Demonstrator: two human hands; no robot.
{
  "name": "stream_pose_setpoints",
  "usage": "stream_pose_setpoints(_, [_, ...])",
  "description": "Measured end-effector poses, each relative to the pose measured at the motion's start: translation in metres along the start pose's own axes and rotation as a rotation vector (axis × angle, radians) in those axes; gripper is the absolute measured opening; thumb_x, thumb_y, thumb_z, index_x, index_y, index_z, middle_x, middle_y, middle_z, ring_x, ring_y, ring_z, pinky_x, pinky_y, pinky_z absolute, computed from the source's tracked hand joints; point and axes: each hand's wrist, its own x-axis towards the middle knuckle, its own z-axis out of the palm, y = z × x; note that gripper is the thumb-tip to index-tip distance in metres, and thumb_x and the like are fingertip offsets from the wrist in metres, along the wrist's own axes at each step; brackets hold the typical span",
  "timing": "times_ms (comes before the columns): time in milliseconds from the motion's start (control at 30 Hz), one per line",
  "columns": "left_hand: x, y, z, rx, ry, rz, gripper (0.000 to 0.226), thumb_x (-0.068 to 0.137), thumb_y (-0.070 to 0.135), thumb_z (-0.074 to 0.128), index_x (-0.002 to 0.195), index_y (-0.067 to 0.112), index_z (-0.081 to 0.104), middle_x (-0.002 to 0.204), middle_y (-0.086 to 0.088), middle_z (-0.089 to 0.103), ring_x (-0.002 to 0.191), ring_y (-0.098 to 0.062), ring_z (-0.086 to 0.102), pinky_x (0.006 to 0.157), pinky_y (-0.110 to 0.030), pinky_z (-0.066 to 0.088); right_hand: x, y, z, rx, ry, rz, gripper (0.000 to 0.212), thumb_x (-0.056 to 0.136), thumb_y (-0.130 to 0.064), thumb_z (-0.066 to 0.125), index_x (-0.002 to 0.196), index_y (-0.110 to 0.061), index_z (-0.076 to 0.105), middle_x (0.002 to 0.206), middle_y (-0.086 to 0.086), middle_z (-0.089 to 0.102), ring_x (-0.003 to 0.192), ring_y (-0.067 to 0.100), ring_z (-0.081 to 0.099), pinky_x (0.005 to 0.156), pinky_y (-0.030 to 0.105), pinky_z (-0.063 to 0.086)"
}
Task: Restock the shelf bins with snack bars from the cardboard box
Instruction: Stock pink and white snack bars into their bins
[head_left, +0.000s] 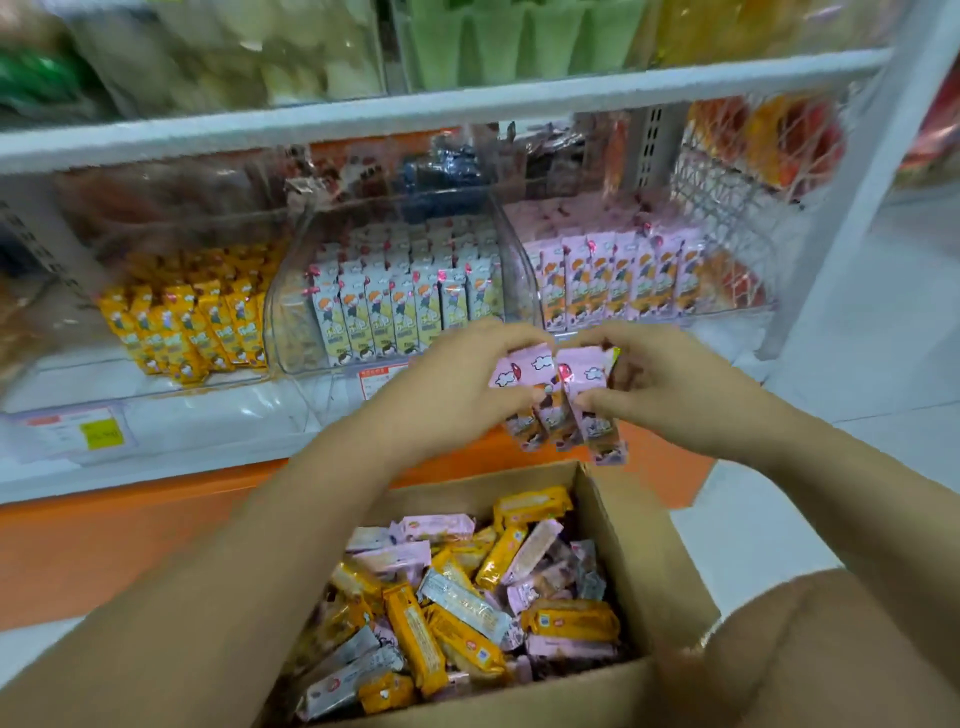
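Observation:
An open cardboard box (644, 551) sits low in front of me, filled with a jumble of yellow, pink and white snack bars (467, 597). Above the box, my left hand (457, 379) and my right hand (670, 379) together hold a small bunch of pink snack bars (558, 400), upright, thumbs and fingers pinching the top ends. On the shelf behind stand three clear bins: one with yellow bars (182, 327) at left, one with white bars (405, 306) in the middle, and one with pink bars (618, 275) at right.
A white shelf board (415, 109) runs above the bins, with blurred packets on it. A wire basket (737, 208) of orange packets hangs at the right. Price labels (98, 431) line the shelf front, above an orange base (104, 545). My knee (831, 649) is at lower right.

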Motion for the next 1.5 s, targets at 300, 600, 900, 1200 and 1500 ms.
stream_pose_setpoints(300, [0.081,0.053,-0.045,0.09,0.257,0.201,0.044,0.083,0.016,0.07,0.125,0.017,0.056,0.117,0.007,0.059,0.102,-0.003,0.048,0.081,-0.009,0.032,0.029,0.005,-0.08,-0.102,0.363,-0.094,0.036,0.082,-0.016,0.072,0.112,-0.03,0.058,0.061,-0.012,0.051,0.058,0.009,0.051,0.057,0.022,0.041])
stream_pose_setpoints(600, [0.166,0.005,-0.023,0.285,0.033,-0.006,0.046,0.084,0.029,0.07,0.127,0.026,0.054,0.128,0.003,0.058,0.115,-0.017,0.053,0.091,-0.032,0.046,0.105,0.068,-0.066,-0.089,0.279,0.045,0.036,0.082,-0.018,0.072,0.116,-0.019,0.061,0.075,-0.018,0.052,0.064,-0.001,0.052,0.055,0.011,0.039])
stream_pose_setpoints(900, [0.209,-0.034,0.001,0.565,-0.206,-0.101,0.037,0.082,0.03,0.073,0.116,0.023,0.06,0.112,0.0,0.064,0.105,-0.023,0.057,0.09,-0.037,0.04,0.154,0.103,-0.039,-0.122,0.068,0.133,0.038,0.083,-0.02,0.072,0.117,-0.019,0.055,0.088,-0.012,0.054,0.06,-0.001,0.044,0.05,0.011,0.033])
stream_pose_setpoints(1200, [0.207,-0.038,-0.005,0.5,-0.054,-0.174,0.041,0.087,0.039,0.063,0.126,0.033,0.051,0.129,0.006,0.055,0.115,-0.019,0.052,0.09,-0.036,0.041,0.158,0.106,-0.028,-0.207,0.145,0.183,0.044,0.082,-0.016,0.071,0.117,-0.019,0.044,0.107,0.002,0.049,0.071,0.016,0.049,0.062,0.029,0.035])
stream_pose_setpoints(1500, [0.138,-0.023,0.013,0.167,0.179,-0.042,0.028,0.093,0.032,0.056,0.121,0.032,0.058,0.127,0.008,0.052,0.118,-0.015,0.047,0.108,-0.039,0.032,0.13,0.093,-0.028,-0.204,0.178,0.201,0.058,0.085,-0.018,0.068,0.135,-0.018,0.04,0.129,0.011,0.047,0.099,0.027,0.056,0.083,0.041,0.048])
